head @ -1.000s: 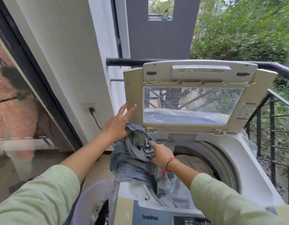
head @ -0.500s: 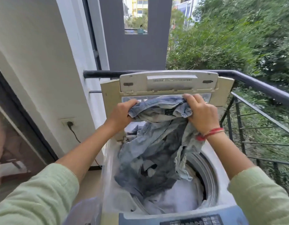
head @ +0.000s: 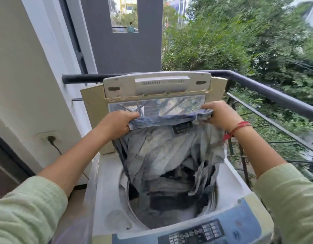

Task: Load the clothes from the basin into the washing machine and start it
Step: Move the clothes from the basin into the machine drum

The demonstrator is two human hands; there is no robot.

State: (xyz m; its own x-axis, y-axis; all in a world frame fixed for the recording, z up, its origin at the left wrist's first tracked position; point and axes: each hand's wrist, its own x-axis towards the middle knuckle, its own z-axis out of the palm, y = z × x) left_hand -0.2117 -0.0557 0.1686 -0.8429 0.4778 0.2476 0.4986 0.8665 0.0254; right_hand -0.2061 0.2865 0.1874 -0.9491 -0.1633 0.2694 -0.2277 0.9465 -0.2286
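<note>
A pair of faded blue jeans [head: 166, 152] hangs by its waistband over the open tub of the top-loading washing machine [head: 110, 191]. My left hand [head: 117, 123] grips the left end of the waistband. My right hand [head: 219, 114] grips the right end. The jeans' legs reach down into the drum [head: 169, 208], where dark clothes lie. The machine's lid [head: 157, 88] stands upright behind the jeans. The basin is out of view.
The control panel [head: 196, 233] runs along the machine's near edge. A black balcony railing [head: 268, 92] passes behind and to the right, with trees beyond. A white wall with a plugged socket [head: 50, 138] is on the left.
My hands have spread apart, stretching the bunched jeans out flat by the waistband. The jeans' legs have dropped deeper into the drum. The view has tilted down and nearer to the machine.
</note>
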